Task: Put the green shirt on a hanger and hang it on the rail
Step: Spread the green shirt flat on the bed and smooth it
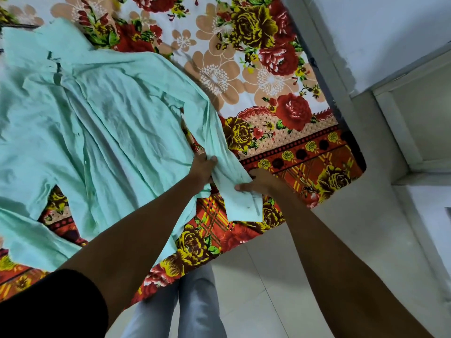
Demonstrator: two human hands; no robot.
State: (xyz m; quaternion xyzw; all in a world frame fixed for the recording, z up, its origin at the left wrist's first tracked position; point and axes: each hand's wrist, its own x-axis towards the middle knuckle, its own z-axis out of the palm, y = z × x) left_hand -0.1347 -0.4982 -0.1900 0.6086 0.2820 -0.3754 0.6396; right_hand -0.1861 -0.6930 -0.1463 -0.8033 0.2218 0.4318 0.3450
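**Both hands on the sleeve of the green shirt, bed edge**

Nearest the camera, two bare forearms reach forward over the person's grey trousers [192, 296] and the pale tiled floor [263, 276]. A black sleeve [48, 306] covers the upper left arm.

Left hand [202, 168]: it grips the sleeve where the cloth gathers into folds. The fingers [212, 159] are curled narrowly round the bunched fabric; their tips are hidden in the cloth.

Right hand [261, 182]: it holds the sleeve nearer the cuff [244, 206]. The thumb lies on top of the cloth, pointing left; the remaining fingers are under the fabric and cannot be seen. The cuff end lies flat just below this hand, close to the near edge of the bed.

Green shirt [105, 132]: it lies spread, creased, on the bed, collar [51, 67] at the far left, hem toward the near left. The held sleeve runs from the shoulder down to the two hands. The second sleeve lies along the near left edge.

Bed sheet [256, 69]: a floral print in red, yellow and peach, uncovered to the right of and beyond the shirt. The right edge of the bed runs beside a white wall [380, 23], with a narrow strip of floor between them. Open floor lies to the right of the hands.
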